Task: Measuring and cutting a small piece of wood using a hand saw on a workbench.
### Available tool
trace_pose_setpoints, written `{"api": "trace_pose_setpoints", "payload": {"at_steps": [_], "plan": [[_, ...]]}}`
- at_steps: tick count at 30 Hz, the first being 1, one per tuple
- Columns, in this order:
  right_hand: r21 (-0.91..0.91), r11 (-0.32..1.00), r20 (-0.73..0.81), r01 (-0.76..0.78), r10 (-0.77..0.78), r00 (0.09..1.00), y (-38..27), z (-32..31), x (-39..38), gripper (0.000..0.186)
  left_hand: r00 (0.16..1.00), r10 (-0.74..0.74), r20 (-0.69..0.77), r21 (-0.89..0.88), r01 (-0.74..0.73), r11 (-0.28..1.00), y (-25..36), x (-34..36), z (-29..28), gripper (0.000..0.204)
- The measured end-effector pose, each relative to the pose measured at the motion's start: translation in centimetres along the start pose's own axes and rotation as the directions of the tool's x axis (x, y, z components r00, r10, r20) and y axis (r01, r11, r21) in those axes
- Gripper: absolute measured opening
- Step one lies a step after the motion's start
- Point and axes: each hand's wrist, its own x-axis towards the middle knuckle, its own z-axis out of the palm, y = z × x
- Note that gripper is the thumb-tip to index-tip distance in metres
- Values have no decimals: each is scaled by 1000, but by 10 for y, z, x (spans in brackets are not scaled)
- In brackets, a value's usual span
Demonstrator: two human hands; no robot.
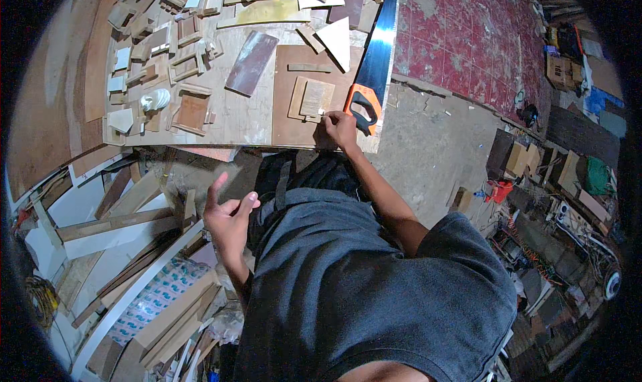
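Note:
My right hand (341, 129) is over the near edge of the workbench (247, 124), its fingers drawn together at the corner of a small stack of wooden pieces (318, 99). A tiny pale bit shows by the fingertips; what they grip, if anything, is too small to make out. The stack lies on a brown board (284, 68), with a thin wood strip (309, 68) beyond it. Just right of this hand lies a handsaw (374, 68) with an orange and black handle. My left hand (227, 218) hangs in the air off the bench, index finger and thumb apart, holding nothing.
Several small wooden frames (188, 64) crowd the bench's left side, near a white spiral bulb (155, 100). A dark reddish panel (252, 62) lies mid-bench. Scrap boards (120, 228) lean below at left. A red-painted floor area (461, 54) and piled clutter (535, 161) lie to the right.

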Motion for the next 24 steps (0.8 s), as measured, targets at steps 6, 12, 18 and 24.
{"api": "trace_pose_setpoints", "payload": {"at_steps": [6, 12, 18, 24], "plan": [[-41, 999, -25, 2, -3, 1000, -2, 1, 0, 20, 1000, 7, 2, 8, -7, 1000, -3, 0, -2, 63], [-25, 999, 24, -46, 47, 999, -6, -1, 1, 25, 1000, -1, 13, 46, 0, 999, -2, 0, -2, 64], [-71, 991, -60, 109, -114, 992, -17, -6, 3, 22, 1000, -3, 10, 58, 3, 998, -2, 0, -1, 64], [-161, 974, 48, 157, -151, 987, -24, -10, 6, 21, 1000, 13, 26, 66, -15, 998, -4, 1, -2, 64]]}}
